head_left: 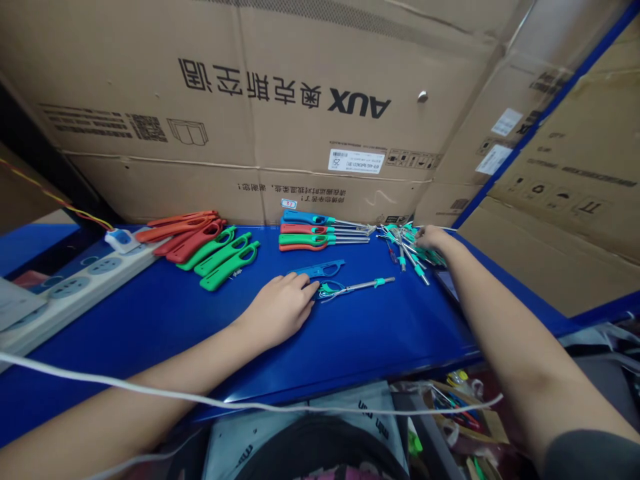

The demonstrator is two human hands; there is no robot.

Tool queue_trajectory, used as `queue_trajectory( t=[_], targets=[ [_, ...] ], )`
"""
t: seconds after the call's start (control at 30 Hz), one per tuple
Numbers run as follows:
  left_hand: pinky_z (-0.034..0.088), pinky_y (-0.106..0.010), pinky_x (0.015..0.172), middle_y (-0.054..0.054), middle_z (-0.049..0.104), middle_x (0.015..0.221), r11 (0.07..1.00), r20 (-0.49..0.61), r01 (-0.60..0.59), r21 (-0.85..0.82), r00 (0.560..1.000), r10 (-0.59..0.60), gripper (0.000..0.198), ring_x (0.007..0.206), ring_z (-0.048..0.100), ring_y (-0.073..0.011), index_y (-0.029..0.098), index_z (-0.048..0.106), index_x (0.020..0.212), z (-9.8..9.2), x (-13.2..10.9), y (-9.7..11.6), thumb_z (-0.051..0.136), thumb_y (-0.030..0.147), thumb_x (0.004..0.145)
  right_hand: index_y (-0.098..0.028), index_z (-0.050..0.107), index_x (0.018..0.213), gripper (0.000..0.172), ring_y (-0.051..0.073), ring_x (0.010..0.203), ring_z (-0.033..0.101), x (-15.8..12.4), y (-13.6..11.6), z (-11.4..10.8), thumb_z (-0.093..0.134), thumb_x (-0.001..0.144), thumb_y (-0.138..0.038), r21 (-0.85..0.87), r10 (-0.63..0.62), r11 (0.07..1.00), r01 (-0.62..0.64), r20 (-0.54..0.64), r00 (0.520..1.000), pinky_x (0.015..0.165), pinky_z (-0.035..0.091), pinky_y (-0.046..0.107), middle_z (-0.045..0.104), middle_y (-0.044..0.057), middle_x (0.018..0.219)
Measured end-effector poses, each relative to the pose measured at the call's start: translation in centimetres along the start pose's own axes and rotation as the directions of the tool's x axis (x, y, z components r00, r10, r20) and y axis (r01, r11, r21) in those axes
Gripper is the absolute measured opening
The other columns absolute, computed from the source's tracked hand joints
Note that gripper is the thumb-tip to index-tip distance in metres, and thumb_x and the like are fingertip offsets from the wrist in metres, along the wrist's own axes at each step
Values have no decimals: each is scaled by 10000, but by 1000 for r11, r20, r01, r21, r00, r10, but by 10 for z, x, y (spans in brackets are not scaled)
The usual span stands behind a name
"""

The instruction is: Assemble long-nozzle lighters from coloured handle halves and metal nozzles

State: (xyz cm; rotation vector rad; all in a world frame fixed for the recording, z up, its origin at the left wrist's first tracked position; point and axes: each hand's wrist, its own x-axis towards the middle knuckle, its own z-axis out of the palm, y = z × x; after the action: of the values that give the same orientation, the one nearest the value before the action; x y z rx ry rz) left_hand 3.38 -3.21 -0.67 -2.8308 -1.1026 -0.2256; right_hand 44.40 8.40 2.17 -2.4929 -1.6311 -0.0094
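Your left hand (285, 307) gripped a blue lighter (327, 289) at the frame's centre. Your right hand (434, 240), right of centre, touched the metal tubes (412, 259); its grip couldn't be told.

One head-worn cam covers everything here, sitting above the near side and looking forward and down over the blue tabletop (380, 333), with the wearer's lap (320, 447) and some cluttered bins (475, 427) poking in below the near edge. It's pretty close and wide, so both bare forearms run in from the near left and near right, the left hand (285, 303) landing around mid-view and the right hand (433, 240) farther off to the right. The far side's all cardboard (300, 40), and a power strip (70, 287) slants in at left.
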Motion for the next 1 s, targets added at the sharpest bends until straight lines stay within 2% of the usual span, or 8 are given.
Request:
queue_trajectory(
  t=[0.17,0.27,0.37,0.47,0.6,0.77,0.9,1.0],
  targets=[
    [527,-462,896,-145,666,1144,997,-31,13,-73,999,-15,396,1038,627,-314,151,609,1330,1,0,0,487,248,965,-105,717,945,195,279,915,675,-16,-14,-18,617,778,-115,27,38,999,-34,-136,990,766,498,327,711,184,966],
    [525,-460,943,-143,644,1218,980,-107,32,-196,993,-53,434,1089,612,-308,155,570,1373,4,1,0,510,285,963,-127,697,1047,254,222,892,654,-46,-42,-22,645,804,-181,198,-122,963,183,-287,950,799,489,302,712,136,993],
    [512,-442,997,-144,618,1277,936,-218,27,-352,970,-111,487,1160,591,-290,152,512,1422,9,3,0,530,310,962,-150,685,993,254,164,709,611,-96,-83,-11,714,773,-275,521,-387,694,496,-311,868,690,492,285,705,66,862],
    [504,-418,1025,-137,621,1291,864,-332,-26,-502,929,-165,520,1187,595,-267,154,514,1417,13,5,1,599,320,931,-177,662,963,254,129,621,556,-150,-120,8,741,759,-306,660,-546,450,602,-330,770,608,465,266,673,20,795],
    [558,-353,933,-93,687,1197,733,-399,-106,-672,885,-239,525,1058,672,-216,196,562,1372,16,7,0,682,259,866,-215,592,1094,328,111,623,545,-190,-143,26,716,790,-229,704,-640,299,644,-352,683,594,453,253,658,-3,844],
    [591,-311,813,-65,760,1042,677,-393,-112,-727,877,-277,369,868,722,-185,189,667,1245,20,8,-3,630,210,878,-222,565,1082,308,120,682,564,-190,-146,25,718,817,-256,710,-677,225,667,-379,631,642,464,264,658,2,882],
    [585,-338,848,-79,763,1064,656,-356,-54,-753,872,-336,314,892,721,-201,172,707,1177,21,9,-4,632,271,888,-220,607,1020,260,153,733,587,-174,-141,22,717,837,-368,660,-669,264,704,-400,626,687,479,291,670,22,853],
    [578,-353,867,-95,758,1080,553,-260,14,-833,873,-413,338,929,716,-221,154,708,1165,22,12,-5,622,330,890,-214,650,925,175,172,777,588,-162,-132,23,650,896,-387,633,-732,292,717,-334,593,752,487,321,676,43,855]
  ],
)
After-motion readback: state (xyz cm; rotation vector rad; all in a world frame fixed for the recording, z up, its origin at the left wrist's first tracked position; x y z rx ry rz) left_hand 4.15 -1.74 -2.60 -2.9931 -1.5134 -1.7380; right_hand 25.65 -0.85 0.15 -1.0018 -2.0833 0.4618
